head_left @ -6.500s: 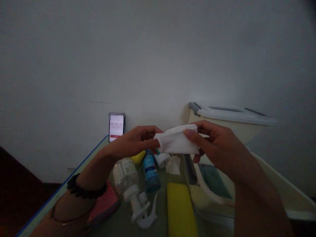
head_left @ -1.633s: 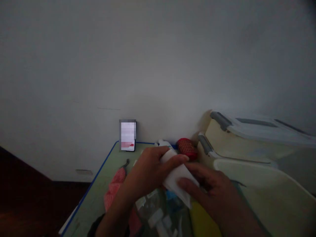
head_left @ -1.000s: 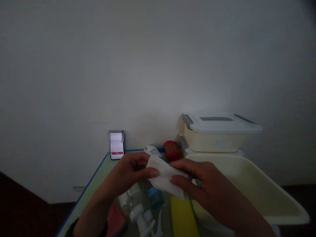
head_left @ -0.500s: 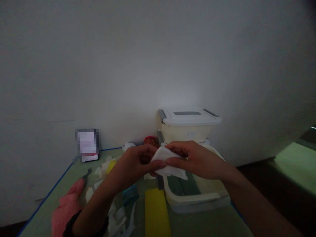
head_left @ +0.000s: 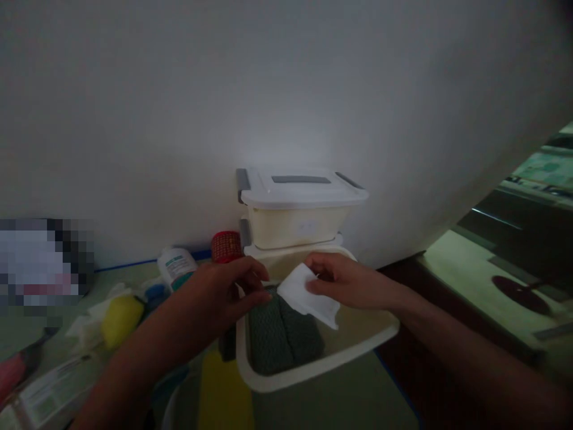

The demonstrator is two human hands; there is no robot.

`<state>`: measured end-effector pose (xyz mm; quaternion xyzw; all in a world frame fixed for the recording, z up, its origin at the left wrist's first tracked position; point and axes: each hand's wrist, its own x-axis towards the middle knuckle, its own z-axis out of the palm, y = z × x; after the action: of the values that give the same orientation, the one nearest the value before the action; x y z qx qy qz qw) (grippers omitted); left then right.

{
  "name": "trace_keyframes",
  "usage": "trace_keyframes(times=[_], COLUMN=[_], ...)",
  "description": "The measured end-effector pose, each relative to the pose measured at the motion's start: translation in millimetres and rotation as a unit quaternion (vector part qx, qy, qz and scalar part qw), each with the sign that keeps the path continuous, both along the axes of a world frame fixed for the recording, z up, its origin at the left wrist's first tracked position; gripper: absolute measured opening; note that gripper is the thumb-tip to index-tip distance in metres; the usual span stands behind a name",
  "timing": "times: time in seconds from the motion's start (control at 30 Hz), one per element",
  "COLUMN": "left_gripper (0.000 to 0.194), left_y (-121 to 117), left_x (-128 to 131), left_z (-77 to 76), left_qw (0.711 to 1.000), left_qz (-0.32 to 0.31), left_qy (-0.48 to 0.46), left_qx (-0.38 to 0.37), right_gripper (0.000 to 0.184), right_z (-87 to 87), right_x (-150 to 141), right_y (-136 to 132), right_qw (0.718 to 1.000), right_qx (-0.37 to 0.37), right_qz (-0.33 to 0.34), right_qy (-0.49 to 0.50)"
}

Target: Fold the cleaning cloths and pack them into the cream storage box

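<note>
My right hand (head_left: 347,280) pinches a folded white cloth (head_left: 307,297) and holds it over an open cream bin (head_left: 322,364). A dark green cloth (head_left: 282,334) lies inside that bin. My left hand (head_left: 224,292) hovers just left of the white cloth, fingers loosely curled and not touching it, with nothing in them.
A lidded cream box (head_left: 299,206) is stacked against the wall behind the bin. A red textured roll (head_left: 226,246), a white bottle (head_left: 175,266), a yellow sponge (head_left: 120,316), a long yellow item (head_left: 224,394) and a pink cloth (head_left: 11,370) lie on the green table (head_left: 340,400). The table's right edge drops off to the floor.
My left hand has let go of the white cloth; only the right hand holds it now, lowered over the open bin. The view has swung to the right.
</note>
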<state>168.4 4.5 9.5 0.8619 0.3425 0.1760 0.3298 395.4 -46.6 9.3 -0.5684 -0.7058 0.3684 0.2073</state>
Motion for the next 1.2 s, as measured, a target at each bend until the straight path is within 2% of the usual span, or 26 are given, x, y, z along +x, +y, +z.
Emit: trace_keyframes(times=[0.13,0.27,0.33,0.57,0.67,0.8,0.93,1.07,1.2], left_gripper=[0.018,0.02,0.021,0.021,0.019,0.02,0.02,0.02,0.021], left_y=[3,6,7,6,4,2,1,1,0], left_x=[2,6,6,5,6,7,7,7,9], left_z=[-8.9,-20.0,-22.9,-23.3,-23.0,-22.9,-23.8,-25.5,-23.4], left_qw=[0.998,0.995,0.994,0.991,0.989,0.99,0.992,0.991,0.988], left_qz=[-0.022,-0.056,-0.064,-0.076,-0.075,-0.075,-0.073,-0.075,-0.08], left_qy=[0.039,0.073,0.081,0.078,0.082,0.07,0.06,0.066,0.088], left_qx=[0.034,0.046,0.048,0.081,0.101,0.097,0.089,0.091,0.094], right_gripper=[0.01,0.044,0.053,0.04,0.041,0.052,0.041,0.032,0.024], right_z=[-11.8,-29.0,-36.8,-47.5,-50.5,-53.8,-48.3,-39.5,-41.3], right_x=[10,17,22,34,30,23,17,14,12], right_y=[16,18,14,-1,-4,-5,0,3,8], right_qw=[0.996,0.991,0.989,0.971,0.959,0.937,0.908,0.888,0.88], right_qx=[-0.022,-0.056,-0.071,-0.076,-0.041,0.027,0.057,0.041,-0.019], right_qz=[-0.003,-0.023,-0.027,-0.05,-0.055,-0.033,0.01,0.062,0.104], right_qy=[-0.083,-0.118,-0.128,-0.221,-0.275,-0.347,-0.416,-0.454,-0.464])
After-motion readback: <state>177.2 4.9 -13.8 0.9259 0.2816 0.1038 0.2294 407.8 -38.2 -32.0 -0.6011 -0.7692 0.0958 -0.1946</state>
